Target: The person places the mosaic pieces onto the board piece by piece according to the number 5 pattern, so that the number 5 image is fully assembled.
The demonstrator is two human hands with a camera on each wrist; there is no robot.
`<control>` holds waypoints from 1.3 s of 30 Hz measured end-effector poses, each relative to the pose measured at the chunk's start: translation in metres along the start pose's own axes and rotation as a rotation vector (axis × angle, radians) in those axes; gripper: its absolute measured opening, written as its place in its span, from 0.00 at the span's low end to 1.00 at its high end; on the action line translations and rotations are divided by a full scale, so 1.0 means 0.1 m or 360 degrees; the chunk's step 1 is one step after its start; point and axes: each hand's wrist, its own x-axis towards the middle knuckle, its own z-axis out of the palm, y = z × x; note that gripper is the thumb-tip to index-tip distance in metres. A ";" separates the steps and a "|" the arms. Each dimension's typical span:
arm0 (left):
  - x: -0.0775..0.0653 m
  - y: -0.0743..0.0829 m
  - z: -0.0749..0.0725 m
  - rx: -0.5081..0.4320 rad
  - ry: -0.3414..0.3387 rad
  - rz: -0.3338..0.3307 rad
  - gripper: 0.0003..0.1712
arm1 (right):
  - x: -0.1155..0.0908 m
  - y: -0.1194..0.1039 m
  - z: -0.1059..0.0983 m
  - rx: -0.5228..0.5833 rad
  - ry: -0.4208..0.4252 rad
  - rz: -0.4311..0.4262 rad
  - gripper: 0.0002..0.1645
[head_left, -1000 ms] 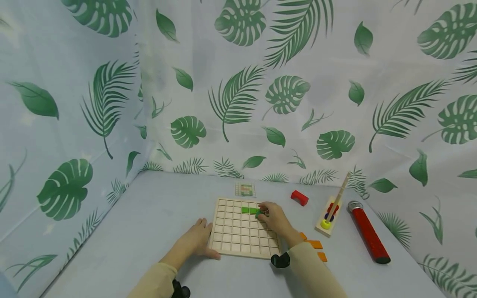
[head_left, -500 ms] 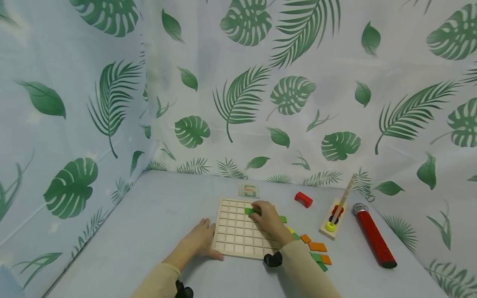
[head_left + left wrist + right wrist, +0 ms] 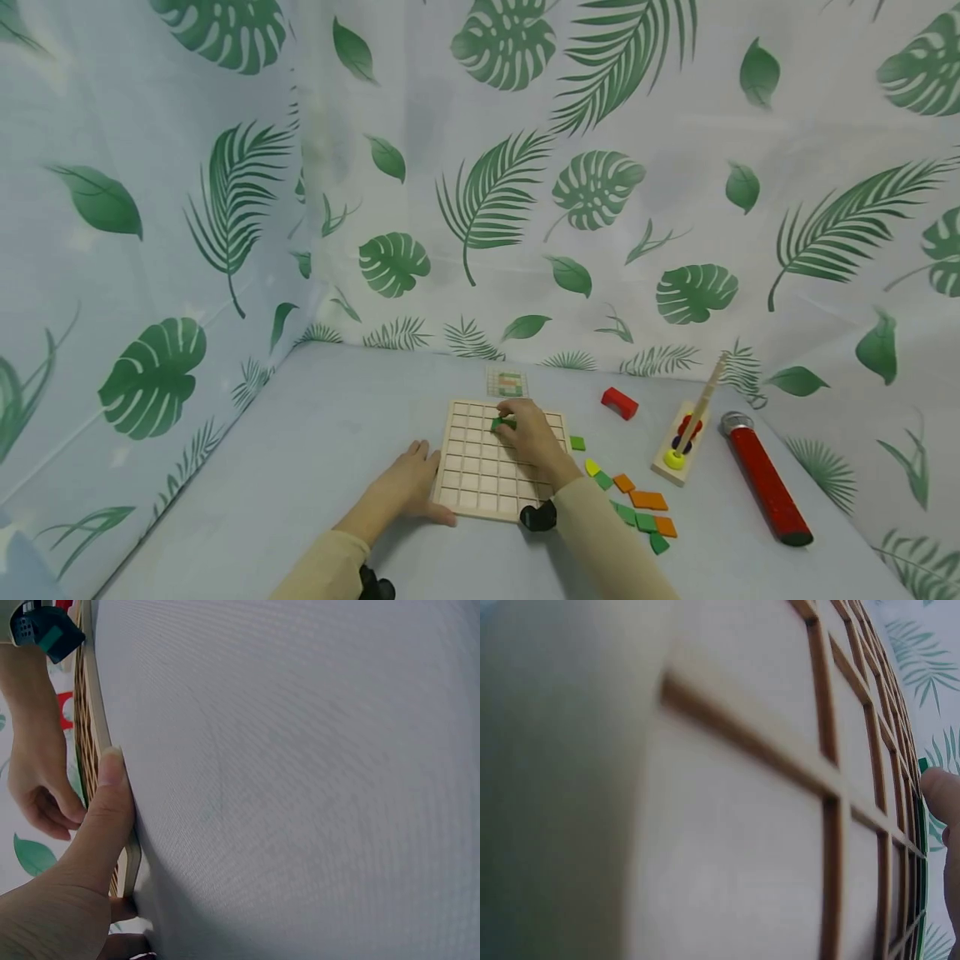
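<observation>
A pale wooden grid board (image 3: 468, 481) lies on the table, divided into square cells. My left hand (image 3: 408, 483) rests at its left side, with the thumb (image 3: 105, 817) along the board's edge in the left wrist view and the other fingers at the corner. Over the upper rows, my right hand (image 3: 528, 433) pinches a small green tile (image 3: 922, 763), which peeks out by the thumb tip in the right wrist view. Green also shows in the far cells there, partly covered by the fingers.
Right of the board lie loose green (image 3: 577, 443), yellow (image 3: 592, 467) and orange tiles (image 3: 648, 500). Beyond them are a red arch block (image 3: 619, 403), a wooden post stand with coloured rings (image 3: 675, 460) and a red tube (image 3: 765, 479). A patterned card (image 3: 507, 383) lies behind the board.
My right hand has moved left along the upper row with the green tile, uncovering loose tiles right of the board. The left hand stays at the board's side. The head view has turned slightly.
</observation>
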 end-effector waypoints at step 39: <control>-0.03 0.05 -0.04 -0.0030 0.0000 0.0013 0.64 | -0.03 0.01 -0.14 -0.0080 -0.0039 0.0049 0.20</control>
